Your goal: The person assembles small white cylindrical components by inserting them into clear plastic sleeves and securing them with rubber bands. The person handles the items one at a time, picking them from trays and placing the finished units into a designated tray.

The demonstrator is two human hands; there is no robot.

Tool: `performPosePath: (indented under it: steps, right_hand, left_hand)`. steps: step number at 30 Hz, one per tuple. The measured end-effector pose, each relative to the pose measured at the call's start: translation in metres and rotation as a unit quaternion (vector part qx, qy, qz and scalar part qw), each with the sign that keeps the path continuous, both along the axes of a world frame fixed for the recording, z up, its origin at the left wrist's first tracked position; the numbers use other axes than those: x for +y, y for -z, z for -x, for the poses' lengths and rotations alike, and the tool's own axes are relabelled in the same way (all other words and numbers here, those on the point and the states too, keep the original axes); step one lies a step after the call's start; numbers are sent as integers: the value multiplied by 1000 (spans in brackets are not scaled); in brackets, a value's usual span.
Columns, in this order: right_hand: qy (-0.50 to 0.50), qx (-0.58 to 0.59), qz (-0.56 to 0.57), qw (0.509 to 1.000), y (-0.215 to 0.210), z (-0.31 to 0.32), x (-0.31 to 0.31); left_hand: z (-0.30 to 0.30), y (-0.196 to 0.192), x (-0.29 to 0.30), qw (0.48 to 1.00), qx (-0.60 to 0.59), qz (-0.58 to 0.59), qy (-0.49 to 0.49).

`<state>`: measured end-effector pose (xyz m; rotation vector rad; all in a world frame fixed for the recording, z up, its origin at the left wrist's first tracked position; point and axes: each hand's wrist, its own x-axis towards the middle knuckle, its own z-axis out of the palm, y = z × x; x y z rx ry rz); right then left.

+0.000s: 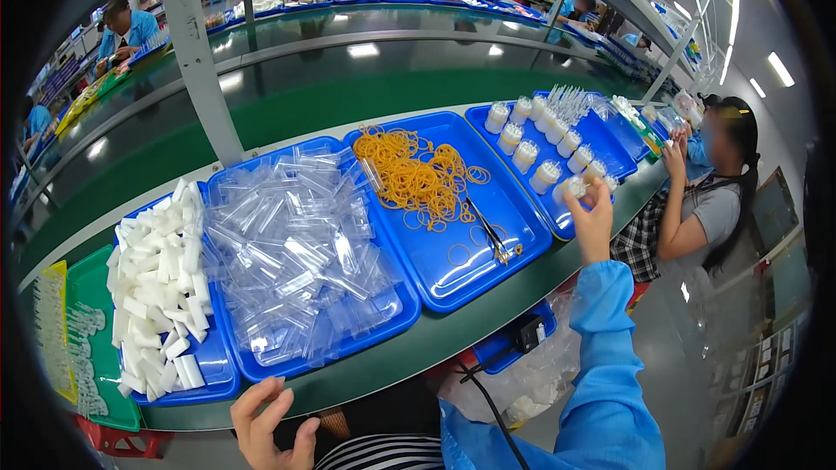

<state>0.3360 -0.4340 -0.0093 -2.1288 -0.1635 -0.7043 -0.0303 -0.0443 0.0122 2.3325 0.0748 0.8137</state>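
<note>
Landmark: the band tray [448, 265], blue, lying on the green desk [466, 331]. Its far half carries a tangled heap of orange rubber bands [409, 176]; a few loose ones lie apart from the heap. Slim metal tool [488, 231], kind unclear, lies inside along the right part of the same tray.

Just right of the band tray: another blue tray [611, 146] with upright white bundles [525, 155], clear-topped, roughly in rows; thin clear pieces [568, 103] at its far side.

Right grip [592, 219], blue sleeve behind it: right of the band tray, thumb and fingers bent about one bundle [572, 188] by the near edge of the bundles' tray. Fingertips meet it or nearly so; cannot tell whether it is clasped.

Left grip [272, 431]: left of the band tray and nearer the wearer, off the desk edge, fingers curled loosely, thumb apart, nothing held.

Just left of the band tray: blue tray piled with clear plastic pieces [296, 244]. Further left, white blocks [165, 296] in a narrower blue tray; leftmost, a green tray [96, 274] with clear spiky parts [85, 339].

Well right of the band tray: seated co-worker [701, 209], grey short sleeve, hands raised. Others sit beyond its far side.
</note>
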Motion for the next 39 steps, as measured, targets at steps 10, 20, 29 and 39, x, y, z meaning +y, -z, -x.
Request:
performPosePath:
  steps: [10, 20, 29, 39]
  right_hand:
    - [37, 63, 107, 992, 4, -19, 14]
    - [24, 70, 303, 950, -23, -41, 31]
    - [63, 23, 374, 925, -40, -154, 26]
    - [118, -2, 456, 882, -29, -204, 35]
  left_hand:
    - [13, -1, 8, 999, 15, 1, -46]
    - [20, 2, 8, 998, -12, 5, -67]
    - [20, 0, 21, 993, -46, -22, -106]
    - [-3, -5, 21, 988, -40, -86, -120]
